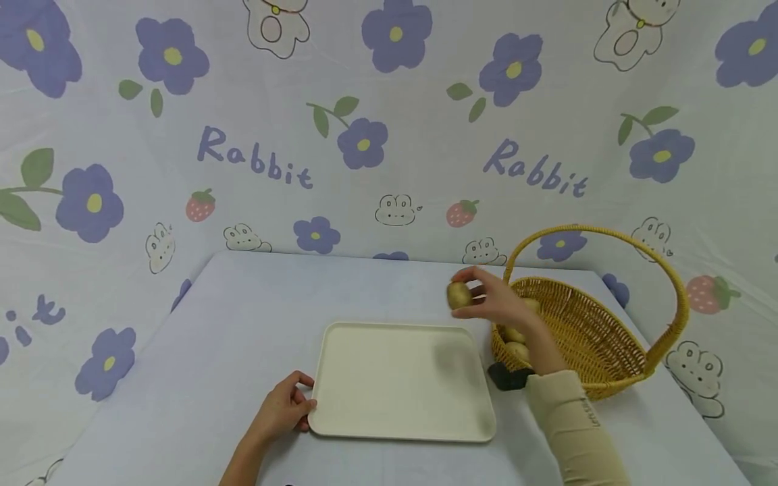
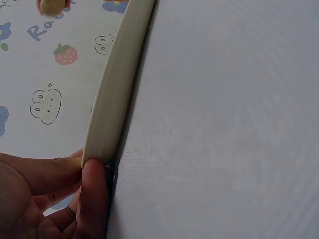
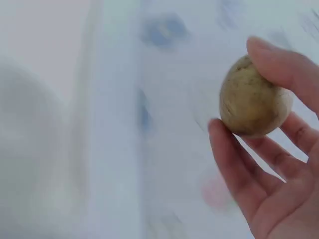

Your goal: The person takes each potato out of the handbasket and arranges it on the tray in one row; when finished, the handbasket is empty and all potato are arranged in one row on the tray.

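My right hand (image 1: 495, 300) holds a potato (image 1: 458, 295) in the air, just beyond the tray's back right corner. In the right wrist view the thumb and fingers grip the brownish potato (image 3: 253, 99) from its sides. A cream rectangular tray (image 1: 401, 381) lies on the table. At its near left edge, my left hand (image 1: 282, 410) pinches the rim between thumb and fingers; the left wrist view shows this grip on the tray's side (image 2: 109, 99) close up. To the right stands a wicker basket (image 1: 583, 331) with several potatoes (image 1: 518, 351) at its left end, partly hidden by my right arm.
The basket's tall arched handle (image 1: 608, 233) rises above it on the right. A black object (image 1: 509, 378) shows by the right sleeve, in front of the basket. White table cloth (image 1: 255, 310) surrounds the tray, and a printed curtain (image 1: 395, 101) hangs behind.
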Motion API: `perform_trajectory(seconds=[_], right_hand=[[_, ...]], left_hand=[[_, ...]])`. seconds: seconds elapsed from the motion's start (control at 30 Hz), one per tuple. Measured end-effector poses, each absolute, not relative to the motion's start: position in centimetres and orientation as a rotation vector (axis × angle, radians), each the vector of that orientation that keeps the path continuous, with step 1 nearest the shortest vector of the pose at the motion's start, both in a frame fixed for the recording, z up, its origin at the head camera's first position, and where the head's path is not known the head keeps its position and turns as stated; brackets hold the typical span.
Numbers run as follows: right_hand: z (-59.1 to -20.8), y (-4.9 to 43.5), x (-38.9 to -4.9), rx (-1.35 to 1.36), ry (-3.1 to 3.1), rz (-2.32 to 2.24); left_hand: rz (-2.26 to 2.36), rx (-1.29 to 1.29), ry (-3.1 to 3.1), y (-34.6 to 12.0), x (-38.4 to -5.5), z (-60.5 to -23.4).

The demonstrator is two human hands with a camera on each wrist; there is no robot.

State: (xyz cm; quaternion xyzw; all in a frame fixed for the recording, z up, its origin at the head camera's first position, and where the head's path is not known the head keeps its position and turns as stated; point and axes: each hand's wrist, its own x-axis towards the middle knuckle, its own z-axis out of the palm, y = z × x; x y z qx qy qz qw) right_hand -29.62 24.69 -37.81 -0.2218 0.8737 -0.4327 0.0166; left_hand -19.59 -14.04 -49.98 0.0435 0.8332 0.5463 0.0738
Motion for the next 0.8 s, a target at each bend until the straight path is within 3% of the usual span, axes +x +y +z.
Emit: perform_trajectory(seconds=[0.2, 0.37, 0.8], right_hand=[[-44.0, 14.4, -30.4, -0.806, 2.601, -1.376], [-47.0, 8.7, -30.7, -0.808, 2.661, -1.291], [-49.4, 2.9, -31.4, -0.640, 2.798, -1.383]], left_hand=[[1.643, 0.155, 2.507, -14.4, -19.7, -50.1], [1.635, 0.163, 2.523, -14.3, -19.7, -50.2], [1.645, 0.219, 2.506, -14.8, -19.8, -50.2]])
